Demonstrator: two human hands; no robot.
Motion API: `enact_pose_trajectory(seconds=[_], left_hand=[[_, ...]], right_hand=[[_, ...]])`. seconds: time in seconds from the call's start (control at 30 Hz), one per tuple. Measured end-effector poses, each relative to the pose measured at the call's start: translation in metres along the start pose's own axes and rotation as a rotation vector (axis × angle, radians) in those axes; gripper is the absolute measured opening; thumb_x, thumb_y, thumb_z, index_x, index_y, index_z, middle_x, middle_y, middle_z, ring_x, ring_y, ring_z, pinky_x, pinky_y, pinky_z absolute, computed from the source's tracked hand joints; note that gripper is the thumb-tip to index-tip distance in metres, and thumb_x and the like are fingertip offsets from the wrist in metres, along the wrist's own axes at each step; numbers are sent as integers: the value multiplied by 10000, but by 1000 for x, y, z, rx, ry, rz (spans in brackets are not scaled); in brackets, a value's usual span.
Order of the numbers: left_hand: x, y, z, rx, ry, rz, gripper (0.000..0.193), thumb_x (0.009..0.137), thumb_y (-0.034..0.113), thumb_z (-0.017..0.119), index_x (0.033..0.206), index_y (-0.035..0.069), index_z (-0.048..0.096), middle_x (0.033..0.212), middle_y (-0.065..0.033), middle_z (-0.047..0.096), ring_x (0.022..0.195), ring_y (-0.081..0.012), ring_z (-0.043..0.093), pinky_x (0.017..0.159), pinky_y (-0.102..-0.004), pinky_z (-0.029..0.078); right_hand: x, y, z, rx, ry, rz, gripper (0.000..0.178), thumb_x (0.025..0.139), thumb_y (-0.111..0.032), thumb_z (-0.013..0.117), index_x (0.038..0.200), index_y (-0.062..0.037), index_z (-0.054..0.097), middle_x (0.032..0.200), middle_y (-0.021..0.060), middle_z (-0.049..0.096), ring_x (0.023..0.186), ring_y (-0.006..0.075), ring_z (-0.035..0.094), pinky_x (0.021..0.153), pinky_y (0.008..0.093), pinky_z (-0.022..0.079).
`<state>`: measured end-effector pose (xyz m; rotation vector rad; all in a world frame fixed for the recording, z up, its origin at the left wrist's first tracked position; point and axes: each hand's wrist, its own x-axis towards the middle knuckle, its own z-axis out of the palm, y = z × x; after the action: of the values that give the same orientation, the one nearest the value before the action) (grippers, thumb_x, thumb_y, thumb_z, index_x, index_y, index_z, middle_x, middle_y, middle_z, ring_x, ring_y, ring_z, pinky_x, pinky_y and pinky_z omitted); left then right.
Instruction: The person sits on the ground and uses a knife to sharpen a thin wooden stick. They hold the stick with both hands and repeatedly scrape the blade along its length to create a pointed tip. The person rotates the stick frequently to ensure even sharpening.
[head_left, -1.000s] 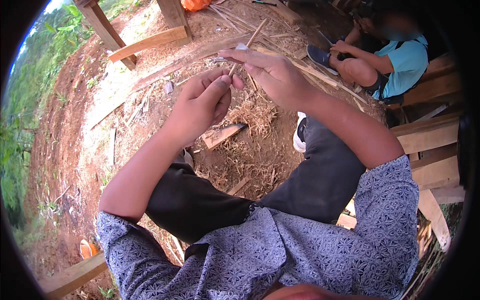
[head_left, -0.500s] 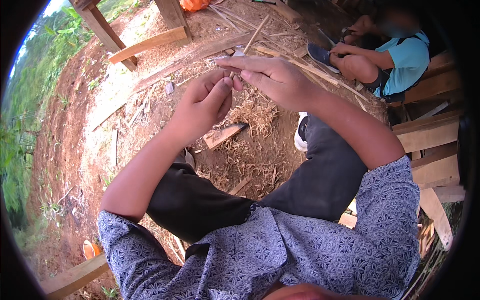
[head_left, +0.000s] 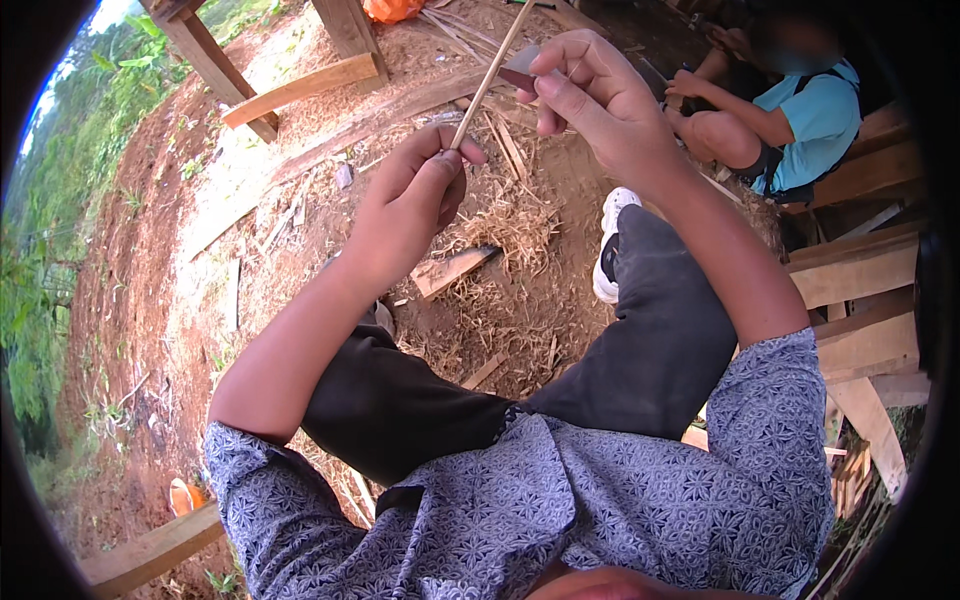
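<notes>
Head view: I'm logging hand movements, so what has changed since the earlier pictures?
The right hand moved up and rightward, away from the left hand, uncovering the flat, blade-like piece it holds. The far end of the stick reaches higher in the picture. The left hand still grips the stick.

Head-worn fisheye, one view, faces down over wearer's front. Bare left hand point(head_left: 412, 192) and bare right hand point(head_left: 612, 108) fairly near, above centre. Blue-white patterned fabric shirt point(head_left: 640, 510) fills lower frame, below hands; brown dirt ground point(head_left: 572, 180) farther off, beneath them.
</notes>
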<state>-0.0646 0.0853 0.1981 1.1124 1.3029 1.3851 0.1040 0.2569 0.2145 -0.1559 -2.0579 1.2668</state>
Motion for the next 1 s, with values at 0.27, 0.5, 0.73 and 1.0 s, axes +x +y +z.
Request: enact_pose_trajectory(seconds=[0.27, 0.5, 0.73, 1.0], left_hand=[[0, 5, 7, 0, -34, 39, 360, 1147, 329, 377, 1146, 52, 607, 653, 69, 386, 550, -45, 331, 518, -231, 274], [-2, 3, 7, -98, -126, -26, 308, 1140, 349, 403, 1109, 86, 562, 699, 65, 347, 544, -44, 298, 486, -227, 243], [-4, 8, 8, 6, -121, -31, 302, 1131, 304, 382, 1125, 68, 569, 665, 59, 362, 514, -53, 293, 472, -236, 238], [-4, 13, 12, 83, -114, -63, 302, 1114, 283, 377, 1102, 65, 586, 628, 61, 365, 500, -52, 288, 467, -244, 232]], right_hand=[[5, 3, 10, -23, 57, 176, 421, 1012, -385, 691, 1256, -68, 560, 776, 28, 694, 634, 38, 573, 561, 231, 424], [8, 1, 15, -109, 48, 192, 543, 1000, -549, 648, 976, -14, 739, 674, -18, 619, 606, 33, 548, 533, 234, 403], [13, -4, 4, -212, 199, 187, 667, 984, -644, 607, 849, -9, 759, 585, -35, 533, 561, 36, 515, 515, 237, 387], [20, -3, -1, -284, 317, 145, 653, 953, -652, 652, 765, -31, 719, 572, -43, 502, 540, 39, 470, 496, 263, 364]])
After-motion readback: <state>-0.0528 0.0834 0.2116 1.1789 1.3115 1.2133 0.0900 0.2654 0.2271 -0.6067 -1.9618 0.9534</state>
